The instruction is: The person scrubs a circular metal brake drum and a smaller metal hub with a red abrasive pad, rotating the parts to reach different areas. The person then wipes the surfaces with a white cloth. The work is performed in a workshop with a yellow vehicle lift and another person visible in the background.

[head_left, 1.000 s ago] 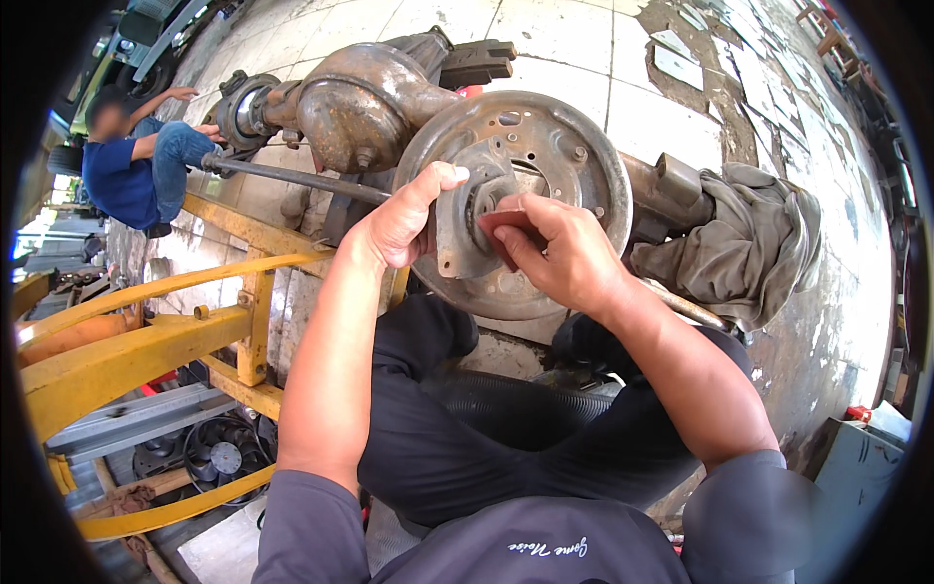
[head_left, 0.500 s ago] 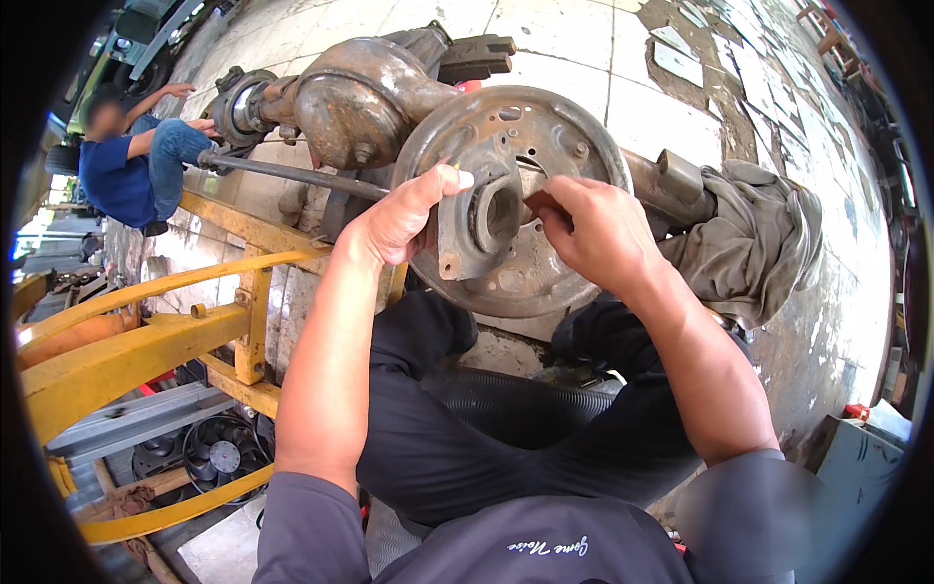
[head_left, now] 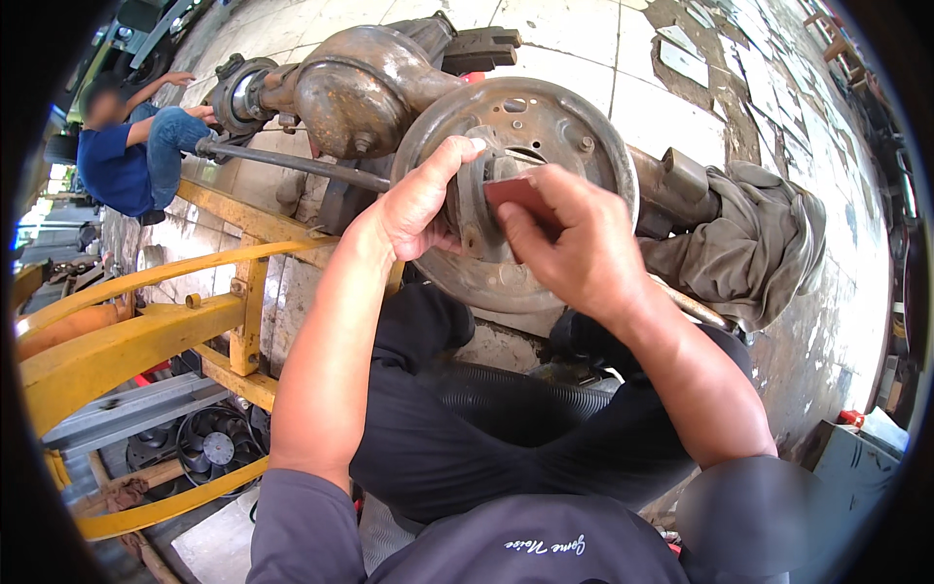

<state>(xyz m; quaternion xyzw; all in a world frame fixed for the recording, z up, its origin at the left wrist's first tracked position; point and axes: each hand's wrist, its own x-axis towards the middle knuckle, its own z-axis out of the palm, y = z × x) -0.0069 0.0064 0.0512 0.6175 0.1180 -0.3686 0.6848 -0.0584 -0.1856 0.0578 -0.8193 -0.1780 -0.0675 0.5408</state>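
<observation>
A rusty rear axle with a round brake backing plate lies on the tiled floor in front of me. My left hand grips the left side of the axle hub at the plate's middle, thumb up along its edge. My right hand presses a small dark red piece of abrasive sheet against the hub face, fingers curled over it. The hub's middle is mostly hidden behind both hands.
The differential housing sits at the upper left, with a steel rod below it. A yellow metal frame stands at my left. A grey cloth bundle lies at the right. A seated person in blue works at the far left.
My right hand has lifted from the hub's lower right to its face, and now holds the red abrasive piece against it. My left hand stays on the hub.
</observation>
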